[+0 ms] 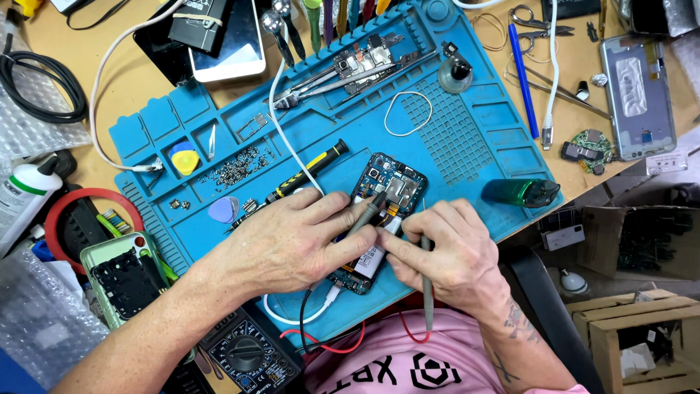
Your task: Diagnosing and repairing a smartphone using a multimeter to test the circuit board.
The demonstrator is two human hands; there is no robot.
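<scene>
Nearest, a multimeter (pixel 244 357) sits on the cluttered desk (pixel 73 87). On the blue mat (pixel 467 138), the left hand (pixel 292 244) and right hand (pixel 452 255) each pinch a grey probe (pixel 367 213); the opened phone (pixel 386 197) lies under the fingers (pixel 343 219).

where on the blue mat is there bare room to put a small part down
Free patches on the blue mat: the gridded area right of the white rubber band, and the strip between it and the green bottle. Crowded: the screw pile at left, tools along the top, and the opened phone under both hands.
</scene>
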